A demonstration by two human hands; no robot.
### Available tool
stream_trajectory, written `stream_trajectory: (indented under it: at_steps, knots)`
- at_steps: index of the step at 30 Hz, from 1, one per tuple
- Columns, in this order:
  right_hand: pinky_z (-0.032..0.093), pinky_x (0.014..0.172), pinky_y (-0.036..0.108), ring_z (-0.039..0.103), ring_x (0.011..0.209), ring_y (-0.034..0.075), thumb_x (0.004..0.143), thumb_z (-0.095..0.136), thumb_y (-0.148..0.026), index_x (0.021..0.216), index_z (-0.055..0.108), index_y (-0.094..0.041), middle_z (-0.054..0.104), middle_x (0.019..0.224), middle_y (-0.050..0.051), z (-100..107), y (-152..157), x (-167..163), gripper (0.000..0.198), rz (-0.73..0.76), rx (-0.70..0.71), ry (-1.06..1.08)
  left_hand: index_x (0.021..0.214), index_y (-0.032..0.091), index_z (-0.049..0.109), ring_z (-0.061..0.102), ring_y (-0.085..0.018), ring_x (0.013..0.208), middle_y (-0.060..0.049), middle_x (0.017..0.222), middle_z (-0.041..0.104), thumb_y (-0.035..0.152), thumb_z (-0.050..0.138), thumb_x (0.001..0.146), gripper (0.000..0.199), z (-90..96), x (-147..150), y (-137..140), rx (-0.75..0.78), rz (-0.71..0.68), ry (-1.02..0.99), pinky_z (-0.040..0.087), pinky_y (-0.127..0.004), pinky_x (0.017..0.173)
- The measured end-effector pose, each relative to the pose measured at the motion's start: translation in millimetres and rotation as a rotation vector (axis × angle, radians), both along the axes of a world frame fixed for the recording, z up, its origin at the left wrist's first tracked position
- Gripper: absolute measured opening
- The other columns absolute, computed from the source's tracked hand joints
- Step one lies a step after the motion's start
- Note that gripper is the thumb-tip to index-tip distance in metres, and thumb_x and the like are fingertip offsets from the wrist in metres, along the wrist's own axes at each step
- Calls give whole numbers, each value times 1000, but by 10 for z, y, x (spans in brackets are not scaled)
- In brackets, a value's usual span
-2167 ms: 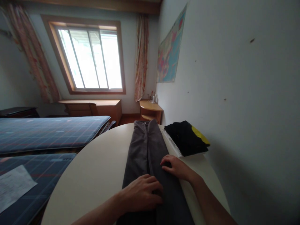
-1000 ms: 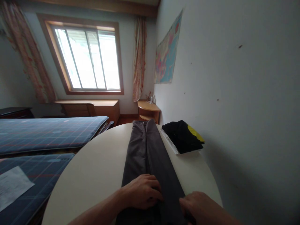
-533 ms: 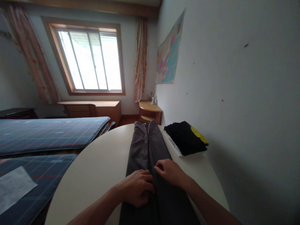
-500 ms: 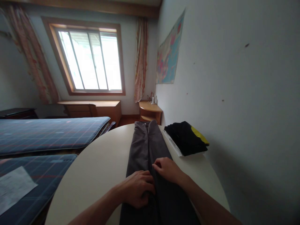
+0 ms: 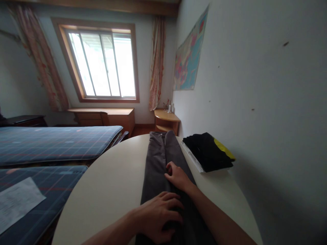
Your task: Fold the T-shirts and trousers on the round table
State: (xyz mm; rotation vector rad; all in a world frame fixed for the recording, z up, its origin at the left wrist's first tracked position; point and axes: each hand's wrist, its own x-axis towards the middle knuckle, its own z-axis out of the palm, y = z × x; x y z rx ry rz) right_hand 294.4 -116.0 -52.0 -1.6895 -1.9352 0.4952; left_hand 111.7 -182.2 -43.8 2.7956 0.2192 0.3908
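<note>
A pair of dark grey trousers (image 5: 156, 163), folded lengthwise into a long strip, lies on a round cream table (image 5: 109, 177) with its waistband at the far end. My left hand (image 5: 162, 214) rests over the near part, fingers bent and spread, thumb apart from them. Farther up, my right hand (image 5: 180, 177) touches the cloth near the middle fold. Its fingers are curled, with a gap showing between thumb and forefinger. Neither hand visibly grips the fabric. My left forearm and hand cover part of the near end.
A stack of folded black and yellow clothing (image 5: 206, 151) sits on something white at the table's right, near the wall (image 5: 281, 136). To the left are plaid mattresses (image 5: 58, 144), with a paper sheet (image 5: 20, 202) on the nearer one. A desk (image 5: 117, 115) stands under the window.
My right hand has moved a little farther up the trousers. My left hand has shifted nearer and to the right, its fingers spreading. The view has turned slightly left.
</note>
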Motion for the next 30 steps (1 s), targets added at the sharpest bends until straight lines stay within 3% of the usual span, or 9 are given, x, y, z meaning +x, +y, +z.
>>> stream_trajectory:
  at_steps: [2,5,7,9,13,16,19,24,30]
  knots:
    - [47,77,27,64,82,16,82,63,-24,129,54,-20,69,94,3,-36,-19,61,48,124,54,12,135,28,52,33,-36,141,-8,153,39,34,70,75,63,-4,1,-19,-23,7,33,24,-57,116]
    - [40,101,39,56,117,23,88,61,-32,140,50,-27,61,129,9,-78,-38,124,53,226,107,-97,151,29,34,24,-43,145,-12,162,21,44,65,81,78,-25,-11,-25,-77,0,115,17,-69,113]
    - [30,111,49,42,134,29,92,56,-40,140,52,-29,51,144,10,-88,-41,155,49,268,73,-186,156,27,21,23,-43,145,-14,162,20,48,63,82,88,-45,-16,-19,-109,0,124,18,-68,113]
    - [25,114,52,37,139,29,96,49,-43,142,50,-28,47,148,10,-81,-37,185,48,292,40,-209,156,24,18,28,-39,143,-14,157,31,48,66,79,94,-54,-9,-16,-116,6,82,22,-62,115]
    - [31,114,44,44,134,22,98,38,-29,147,44,-24,53,144,8,-60,-15,262,49,351,76,-78,143,29,45,48,-28,128,-7,131,58,39,68,79,69,-28,40,-46,-55,-12,-18,35,-43,110]
    - [33,115,39,48,132,20,89,41,-14,146,44,-20,53,143,8,-71,2,322,58,401,119,-19,126,30,59,58,-21,111,-3,119,64,37,64,87,39,-24,94,-88,11,-57,-21,40,-36,101]
    - [35,114,38,50,130,20,86,42,-10,143,47,-21,56,140,7,-82,22,347,58,419,148,-35,108,28,65,61,-17,102,1,110,68,33,59,93,16,-59,136,-114,51,-104,-12,41,-32,95]
    - [42,103,36,59,114,21,89,46,-10,132,57,-22,66,124,6,-40,103,301,45,352,181,-144,99,26,62,62,-14,99,3,106,70,29,57,95,8,-66,148,-116,61,-86,-43,39,-31,95]
    - [43,100,34,58,109,21,95,40,-10,120,61,-19,68,111,8,4,174,239,34,280,249,-244,94,24,62,62,-15,100,2,104,71,23,59,89,5,-18,137,-90,52,-74,-54,40,-31,97]
